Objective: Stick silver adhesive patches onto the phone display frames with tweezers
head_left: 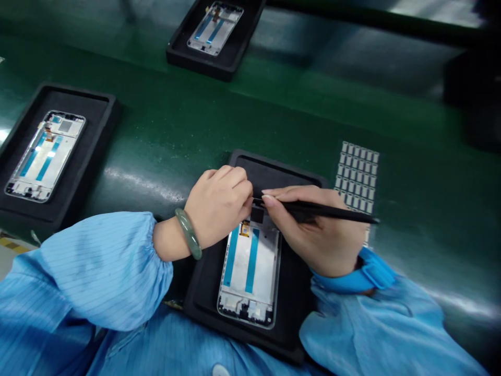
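Note:
A phone frame with two blue strips lies in a black tray in front of me. My left hand is closed over the frame's upper left corner; its fingertips are hidden, so I cannot make out what they hold. Black tweezers are gripped in my right hand, their tip pointing left at the frame's top edge, close to my left fingers. Beside my right hand lies a sheet of small grey pieces, partly covered by that hand.
On the green surface, a second black tray holding a phone frame stands at the left. Another tray with a phone frame is at the top. A dark object is at the upper right.

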Motion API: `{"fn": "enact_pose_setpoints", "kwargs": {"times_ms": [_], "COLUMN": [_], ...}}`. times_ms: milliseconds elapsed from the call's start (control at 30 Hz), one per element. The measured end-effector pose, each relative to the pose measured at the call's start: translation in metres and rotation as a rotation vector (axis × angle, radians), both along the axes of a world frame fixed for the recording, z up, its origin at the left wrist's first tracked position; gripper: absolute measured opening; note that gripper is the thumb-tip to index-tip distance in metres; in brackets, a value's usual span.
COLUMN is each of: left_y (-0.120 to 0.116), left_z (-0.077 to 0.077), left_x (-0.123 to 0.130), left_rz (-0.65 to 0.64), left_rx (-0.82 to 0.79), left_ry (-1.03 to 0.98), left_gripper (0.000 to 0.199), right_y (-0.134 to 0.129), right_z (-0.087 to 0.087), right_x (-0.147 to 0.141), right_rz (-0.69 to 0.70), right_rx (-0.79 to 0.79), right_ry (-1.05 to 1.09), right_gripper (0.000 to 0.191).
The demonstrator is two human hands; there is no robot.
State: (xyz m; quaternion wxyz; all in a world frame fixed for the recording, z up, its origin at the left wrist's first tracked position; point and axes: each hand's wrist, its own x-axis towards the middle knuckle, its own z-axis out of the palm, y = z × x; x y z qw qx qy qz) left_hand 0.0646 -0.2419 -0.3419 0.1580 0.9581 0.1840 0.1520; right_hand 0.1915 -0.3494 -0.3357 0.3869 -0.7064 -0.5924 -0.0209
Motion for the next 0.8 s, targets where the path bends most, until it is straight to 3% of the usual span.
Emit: {"fn": "enact_pose_setpoints", "kwargs": {"times_ms": [200,467,700,800], "left_y": [0.0004,0.0027,0.0040,0.0038], "left_z": [-0.0004,-0.0009,-0.0017,-0.0030], "left_x": [-0.0010,-0.0054,-0.0079,-0.0092], "left_rz": [-0.007,-0.048,-0.076,-0.081], "left_rx": [-0.031,-0.118,-0.143,-0.151], "left_ry": [-0.024,-0.072,-0.101,-0.113], "left_gripper": [0.013,0.011,0.012,0.014], "right_y": [-0.0013,0.0007,-0.0030,-0.0022], "right_z": [0.0021,0.0003,-0.0038,-0.0052], "right_x": [-0.0023,0.0007,0.0036,0.0044], "right_rz": [-0.165,-0.083,-0.215,-0.161], "right_rx": [-0.057,-0.030,0.046,0.061], "right_ry": [-0.107,-0.083,-0.023,0.001], "right_gripper": [0.008,0.010,0.008,0.009]}}
